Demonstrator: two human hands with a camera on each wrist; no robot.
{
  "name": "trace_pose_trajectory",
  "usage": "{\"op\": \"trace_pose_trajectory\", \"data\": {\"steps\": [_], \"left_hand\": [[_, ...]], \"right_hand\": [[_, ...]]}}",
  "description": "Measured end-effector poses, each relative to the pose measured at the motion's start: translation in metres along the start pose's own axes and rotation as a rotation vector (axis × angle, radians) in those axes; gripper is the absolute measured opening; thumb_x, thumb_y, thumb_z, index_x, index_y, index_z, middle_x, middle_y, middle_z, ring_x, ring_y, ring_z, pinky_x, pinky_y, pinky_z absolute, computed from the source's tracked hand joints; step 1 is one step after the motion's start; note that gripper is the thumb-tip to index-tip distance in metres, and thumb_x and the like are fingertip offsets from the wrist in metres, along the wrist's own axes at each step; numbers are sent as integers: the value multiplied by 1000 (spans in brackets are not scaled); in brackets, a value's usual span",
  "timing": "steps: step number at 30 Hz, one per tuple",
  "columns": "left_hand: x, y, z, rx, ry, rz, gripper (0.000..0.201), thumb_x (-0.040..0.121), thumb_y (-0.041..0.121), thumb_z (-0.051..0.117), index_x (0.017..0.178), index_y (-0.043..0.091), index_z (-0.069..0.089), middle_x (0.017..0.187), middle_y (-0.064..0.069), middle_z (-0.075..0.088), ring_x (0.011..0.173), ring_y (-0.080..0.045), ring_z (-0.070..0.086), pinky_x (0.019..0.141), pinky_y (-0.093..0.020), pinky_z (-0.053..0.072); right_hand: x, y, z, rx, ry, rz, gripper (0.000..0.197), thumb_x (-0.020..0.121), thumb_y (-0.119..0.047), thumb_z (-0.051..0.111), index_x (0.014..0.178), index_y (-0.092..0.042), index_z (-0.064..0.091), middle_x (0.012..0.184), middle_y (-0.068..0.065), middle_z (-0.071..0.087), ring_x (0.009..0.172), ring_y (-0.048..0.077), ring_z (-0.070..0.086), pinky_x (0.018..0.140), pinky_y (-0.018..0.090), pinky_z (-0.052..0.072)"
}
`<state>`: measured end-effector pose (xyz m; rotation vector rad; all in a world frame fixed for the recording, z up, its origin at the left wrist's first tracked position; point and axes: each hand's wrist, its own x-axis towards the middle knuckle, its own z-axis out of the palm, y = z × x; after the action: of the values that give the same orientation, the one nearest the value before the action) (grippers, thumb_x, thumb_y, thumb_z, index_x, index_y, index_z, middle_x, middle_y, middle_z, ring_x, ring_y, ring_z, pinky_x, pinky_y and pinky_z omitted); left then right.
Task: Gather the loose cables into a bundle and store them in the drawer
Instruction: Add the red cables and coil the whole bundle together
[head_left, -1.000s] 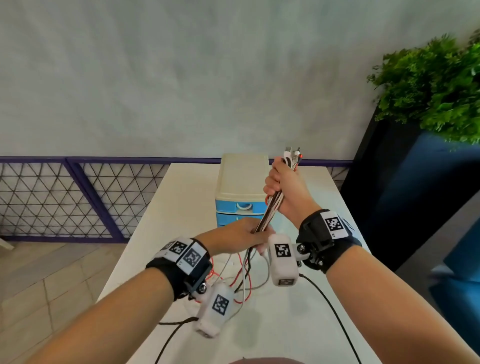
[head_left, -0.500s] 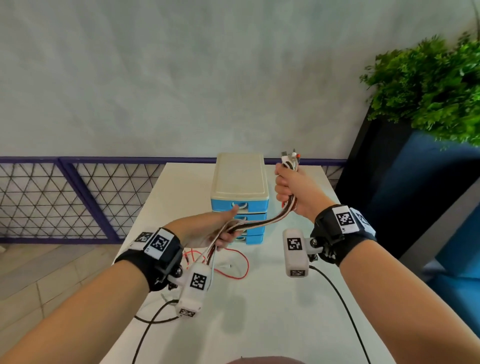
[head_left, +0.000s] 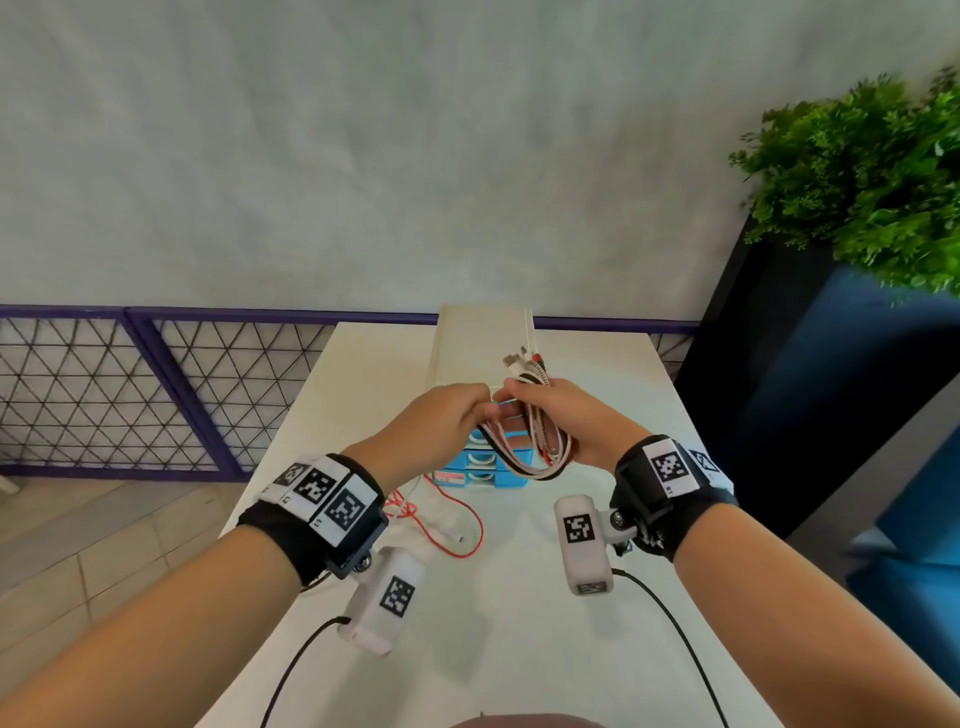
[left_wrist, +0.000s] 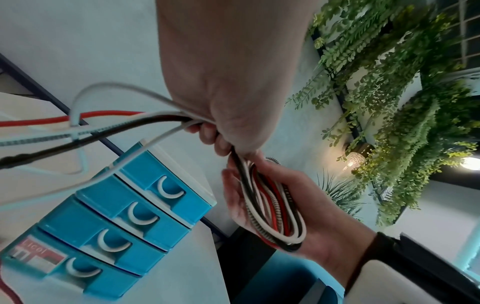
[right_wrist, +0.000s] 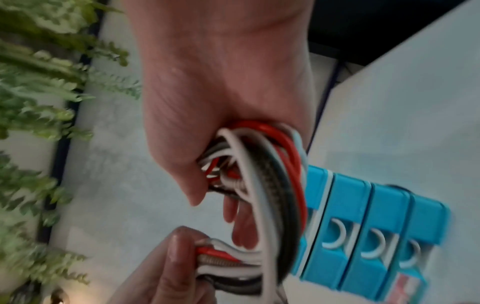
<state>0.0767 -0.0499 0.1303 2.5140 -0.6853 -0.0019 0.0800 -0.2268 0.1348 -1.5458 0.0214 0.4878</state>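
Above the drawer unit (head_left: 485, 353), both hands grip looped cables (head_left: 535, 447), apparently clear of its top edge.

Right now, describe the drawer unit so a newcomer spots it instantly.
On the white table, at its far end by the wall, stands the drawer unit, just beyond both hands. Cream top, bright blue drawer fronts with white crescent handles, all closed; nothing else on the table is boxy.

Glossy plastic drawers (left_wrist: 135, 214); smooth rubbery cables (left_wrist: 272, 209)

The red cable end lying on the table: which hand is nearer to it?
Left. The left hand is raised just above and behind the red cable end; the right hand is farther to the right.
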Motion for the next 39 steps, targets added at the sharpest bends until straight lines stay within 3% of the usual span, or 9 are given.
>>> {"op": "trace_pose_trajectory", "data": {"steps": [6,11,15,18,21,26,29,33,39], "left_hand": [[0,10,-4,-164,106,45,20,98,17,45,79,24,44,75,14,49,66,0,49,55,-10,37],[-1,5,-2,-324,125,-14,12,96,21,48,97,10,43,88,-5,60,78,-14,60,65,-26,50],[-2,2,-1,-397,99,-20,17,95,17,50,101,15,34,85,2,58,69,-3,61,56,-21,48],[3,-5,-5,-435,74,-78,26,91,25,59,94,22,33,79,-9,63,66,-20,62,62,-32,52],[10,-12,-15,-537,-44,-236,37,84,31,68,92,18,35,67,-1,60,46,-4,51,49,-20,44],[2,-16,-27,-882,-453,-512,42,85,59,49,80,18,51,48,7,31,46,-10,29,52,-22,33],[-6,-25,-27,-1037,-573,-534,50,89,61,35,72,16,51,44,7,31,41,-10,33,61,-23,47],[-21,-42,-20,-1224,-614,-477,42,95,46,33,75,15,52,50,6,36,45,-10,40,76,-27,50],[-19,-29,3,-1158,-402,-374,32,102,33,27,79,18,44,59,7,34,50,-9,35,59,-21,41]], "right_hand": [[-12,6,11,332,-357,125,35,101,-36,41,109,-9,63,111,17,68,110,33,64,92,43,53],[-12,15,14,408,-447,126,48,99,-41,44,131,-7,54,127,24,60,123,39,55,109,53,37],[-6,18,13,395,-423,131,31,92,-33,58,110,-9,63,112,20,63,91,25,69,84,38,57],[-5,17,10,332,-406,108,12,94,-9,54,102,-6,63,95,17,68,64,12,61,65,27,56],[-5,14,12,182,-330,60,13,97,-1,48,104,-1,59,78,9,66,52,7,52,56,23,52],[4,14,15,-45,-172,-28,9,97,-3,50,105,-3,55,73,6,61,49,10,48,53,24,49],[7,14,11,-72,-53,-63,9,97,-5,49,93,-5,57,66,5,55,48,12,48,52,23,49],[14,21,-3,-44,121,-116,19,97,-4,46,81,-9,56,70,13,50,47,14,47,58,32,44],[23,29,0,55,220,-120,20,98,-22,50,83,-10,56,70,11,52,49,16,49,57,33,45]]}}
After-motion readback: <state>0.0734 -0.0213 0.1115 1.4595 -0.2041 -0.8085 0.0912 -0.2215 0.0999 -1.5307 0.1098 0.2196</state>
